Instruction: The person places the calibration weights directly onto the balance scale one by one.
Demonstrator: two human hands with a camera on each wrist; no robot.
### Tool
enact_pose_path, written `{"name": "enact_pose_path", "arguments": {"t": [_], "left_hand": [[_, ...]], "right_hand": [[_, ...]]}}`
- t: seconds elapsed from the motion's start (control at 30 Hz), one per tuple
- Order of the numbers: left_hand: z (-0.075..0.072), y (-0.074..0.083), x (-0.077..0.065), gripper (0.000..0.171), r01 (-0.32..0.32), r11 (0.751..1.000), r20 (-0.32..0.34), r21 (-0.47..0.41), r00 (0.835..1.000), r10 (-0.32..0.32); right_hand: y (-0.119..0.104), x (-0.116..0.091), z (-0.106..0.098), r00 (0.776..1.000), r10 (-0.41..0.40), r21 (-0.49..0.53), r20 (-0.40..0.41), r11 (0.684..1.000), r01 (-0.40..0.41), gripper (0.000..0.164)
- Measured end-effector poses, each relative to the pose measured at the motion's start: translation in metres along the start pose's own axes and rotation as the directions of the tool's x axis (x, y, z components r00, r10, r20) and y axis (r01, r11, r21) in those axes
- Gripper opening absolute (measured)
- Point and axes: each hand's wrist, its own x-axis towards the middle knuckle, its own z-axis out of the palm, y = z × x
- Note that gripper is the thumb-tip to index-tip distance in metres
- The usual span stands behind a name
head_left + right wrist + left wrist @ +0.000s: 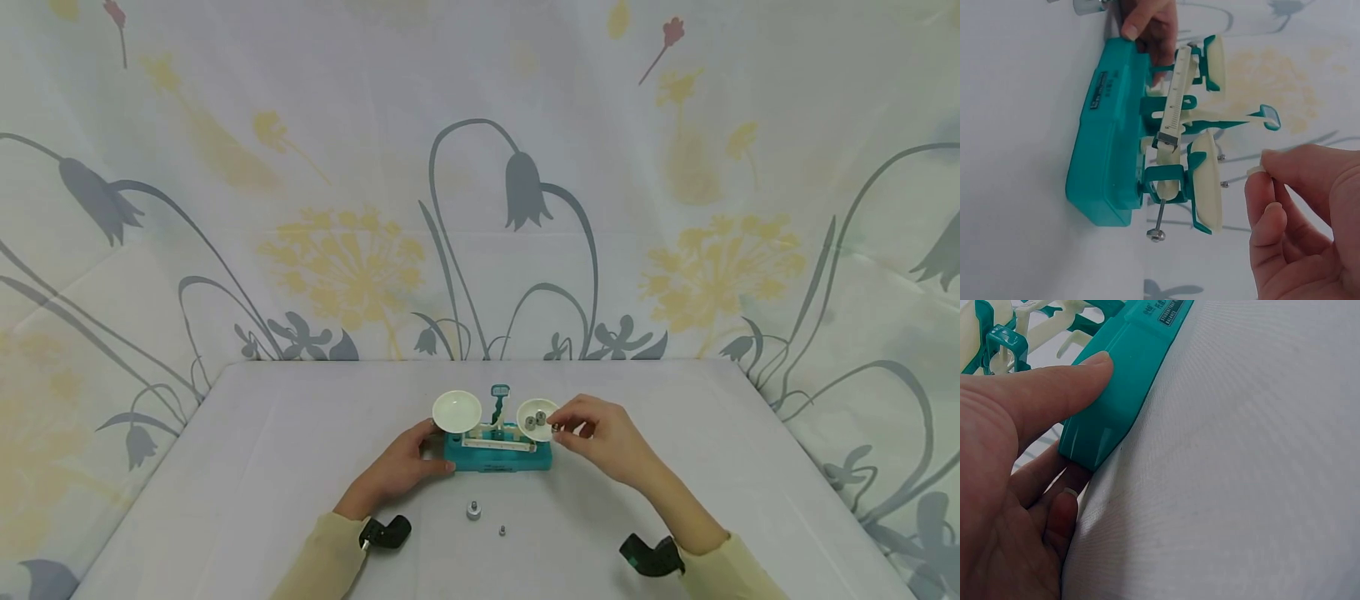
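Note:
A small teal balance scale [498,460] stands on the table with two cream pans. My left hand [405,463] grips the left end of its base, the thumb [1088,378] on the front face and the fingers behind. In the right pan [542,435] sit two small metal weights [536,420]. My right hand [600,429] hovers beside that pan, thumb and index fingertips [1262,203] brought together; I cannot tell whether something tiny is between them. The left pan [457,412] holds nothing. In the right wrist view an adjusting nut [1155,235] projects from the beam's end.
A larger metal weight [473,511] and a tiny one [502,531] stand on the white tablecloth [300,433] in front of the scale. Behind the table hangs a flower-printed curtain [480,275]. Black wrist cameras [386,532] are worn at both sleeves.

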Motion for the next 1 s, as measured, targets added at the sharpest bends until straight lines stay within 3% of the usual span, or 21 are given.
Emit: {"name": "enact_pose_path", "arguments": {"t": [1.0], "left_hand": [[0.0,0.001,0.0,0.066,0.013,1.0,0.006,0.007,1.0,-0.013]], "right_hand": [[0.017,0.022,-0.001,0.994,0.082,-0.069,0.075,0.995,-0.077,0.018]]}}
